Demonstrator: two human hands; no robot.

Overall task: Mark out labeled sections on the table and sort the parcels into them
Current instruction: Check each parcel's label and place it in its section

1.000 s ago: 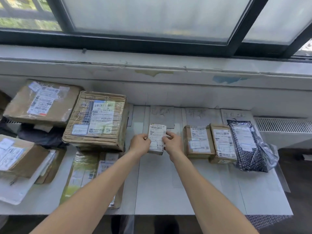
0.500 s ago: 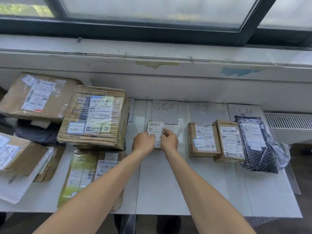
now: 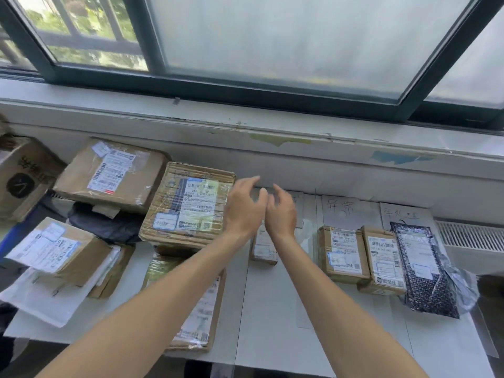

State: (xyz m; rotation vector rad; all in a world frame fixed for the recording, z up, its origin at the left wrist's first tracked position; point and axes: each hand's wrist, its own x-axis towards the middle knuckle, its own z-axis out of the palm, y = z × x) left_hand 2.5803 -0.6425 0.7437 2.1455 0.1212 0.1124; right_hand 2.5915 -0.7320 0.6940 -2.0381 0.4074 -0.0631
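A small cardboard parcel lies flat on the white table, below a handwritten paper label largely hidden by my hands. My left hand and my right hand hover above it, fingers relaxed, holding nothing. To the right, two brown boxes sit under a second paper label. A black patterned mailer bag lies under a third label.
Unsorted parcels crowd the left: a large taped box, a tilted box behind it, a smaller box, flat packets. The window sill wall runs behind. A white radiator stands at the right.
Both hands let go of the small parcel, which now lies on the table, and rose above it. The camera tilted up and to the left.
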